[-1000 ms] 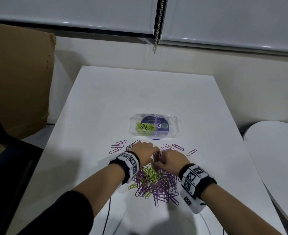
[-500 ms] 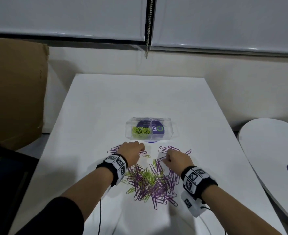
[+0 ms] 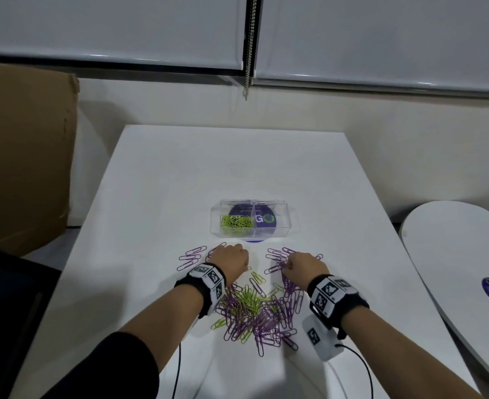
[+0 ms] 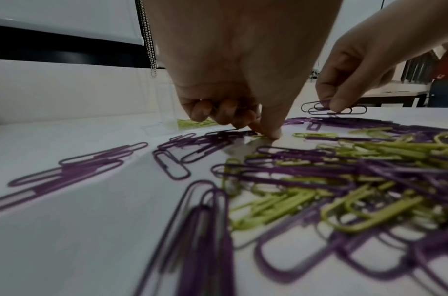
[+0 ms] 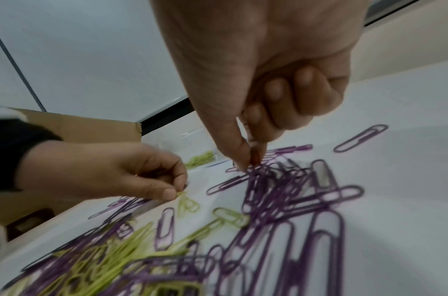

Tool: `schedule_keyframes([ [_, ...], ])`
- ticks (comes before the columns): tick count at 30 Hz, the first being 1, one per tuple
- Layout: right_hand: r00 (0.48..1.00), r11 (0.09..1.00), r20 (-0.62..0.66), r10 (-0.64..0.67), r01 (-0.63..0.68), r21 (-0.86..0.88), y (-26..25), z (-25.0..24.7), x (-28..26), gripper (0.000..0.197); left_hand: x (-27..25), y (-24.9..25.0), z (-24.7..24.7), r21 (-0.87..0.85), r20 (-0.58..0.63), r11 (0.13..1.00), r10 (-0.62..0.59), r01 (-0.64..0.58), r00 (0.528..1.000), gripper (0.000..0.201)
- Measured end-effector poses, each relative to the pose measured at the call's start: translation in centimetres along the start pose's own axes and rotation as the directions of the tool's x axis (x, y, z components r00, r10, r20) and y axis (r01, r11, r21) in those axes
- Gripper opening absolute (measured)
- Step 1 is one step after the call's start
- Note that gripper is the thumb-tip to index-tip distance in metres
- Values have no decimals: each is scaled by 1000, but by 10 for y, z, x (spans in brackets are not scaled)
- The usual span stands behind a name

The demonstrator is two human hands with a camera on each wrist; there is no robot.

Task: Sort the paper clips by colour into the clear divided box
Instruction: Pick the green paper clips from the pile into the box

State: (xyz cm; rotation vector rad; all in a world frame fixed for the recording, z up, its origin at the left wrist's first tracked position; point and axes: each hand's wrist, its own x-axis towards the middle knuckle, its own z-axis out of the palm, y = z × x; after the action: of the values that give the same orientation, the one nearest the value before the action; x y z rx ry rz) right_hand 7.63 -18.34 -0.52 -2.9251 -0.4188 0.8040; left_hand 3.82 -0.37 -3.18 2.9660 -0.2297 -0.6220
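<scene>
The clear divided box [image 3: 280,223] stands mid-table, with green clips [image 3: 236,221] in its left compartment and none visible in the right one. A mixed pile of purple and green paper clips [image 3: 259,309] lies in front of me. My left hand [image 3: 237,260] is at the pile's far left, fingers curled, thumb and forefinger pinching a green clip [image 5: 180,193] that lies on the table. My right hand [image 5: 250,162] pinches a bunch of purple clips [image 5: 268,180] at the pile's far right. Loose purple clips [image 3: 191,257] lie beside both hands.
The white table [image 3: 237,168] stretches bare behind the box. A cardboard box [image 3: 21,156] stands to the left, and a second white table [image 3: 453,254] to the right. Cables [image 3: 361,367] trail from my wrists toward the near edge.
My hands, close together over the pile's far edge a second ago, have spread apart. The right one drew purple clips to the right; the left one went left onto a green clip.
</scene>
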Motion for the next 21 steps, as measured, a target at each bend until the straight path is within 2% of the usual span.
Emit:
schedule_keyframes([
  [2,1000,1000,3,9,-9,10,3,-3,1,26,-1,-1,1,61,14,998,18,-19,1000,28],
  [4,999,999,-45,-21,22,24,0,-2,-1,26,-2,-2,1,59,3,998,17,-18,1000,25],
  [7,990,993,-76,-117,119,25,-16,7,-4,23,-2,-5,-1,-114,-53,993,-29,23,998,22],
  [10,987,988,-29,-157,157,-2,-37,18,-1,29,-4,-8,-2,-326,-32,943,-80,65,996,33],
  [13,990,989,14,-142,142,-40,-47,22,6,30,-9,-11,-2,-365,9,929,-64,63,998,43],
  [17,986,987,54,-156,158,-34,-49,23,7,28,-20,-14,0,-446,42,891,-72,83,997,22],
  [21,978,980,55,-199,197,35,-43,21,3,24,-24,-14,1,-453,37,886,-92,99,995,28],
])
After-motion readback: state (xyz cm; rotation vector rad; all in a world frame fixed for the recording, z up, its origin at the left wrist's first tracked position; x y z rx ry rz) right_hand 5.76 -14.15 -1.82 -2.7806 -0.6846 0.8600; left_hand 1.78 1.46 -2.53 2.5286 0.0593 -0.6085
